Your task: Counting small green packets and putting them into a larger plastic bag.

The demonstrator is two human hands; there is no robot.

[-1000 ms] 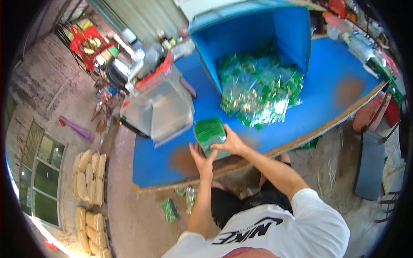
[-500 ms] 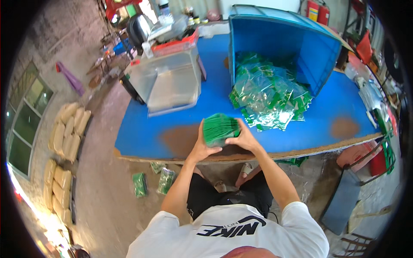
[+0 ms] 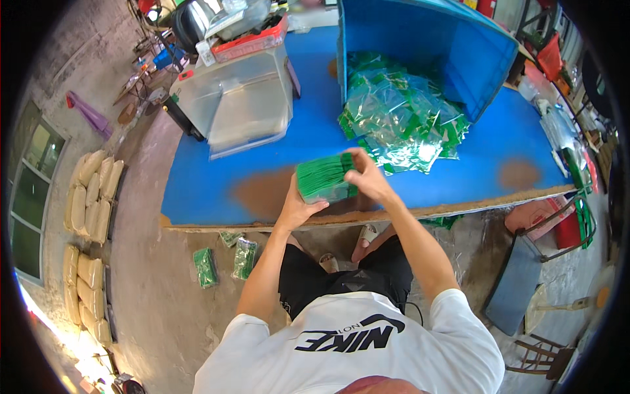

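Green packet stack (image 3: pixel 323 176) is clamped between left hand (image 3: pixel 296 209) and right hand (image 3: pixel 371 180), nearer the person than the blue bin (image 3: pixel 482 62) and left-forward of its mouth, where loose packets (image 3: pixel 407 121) lie heaped.

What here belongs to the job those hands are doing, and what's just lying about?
Seemingly in the job:
green stack, held by left hand and right hand
loose packets
blue bin
blue table

Apparently just lying about:
tan sacks
clear box
red tray
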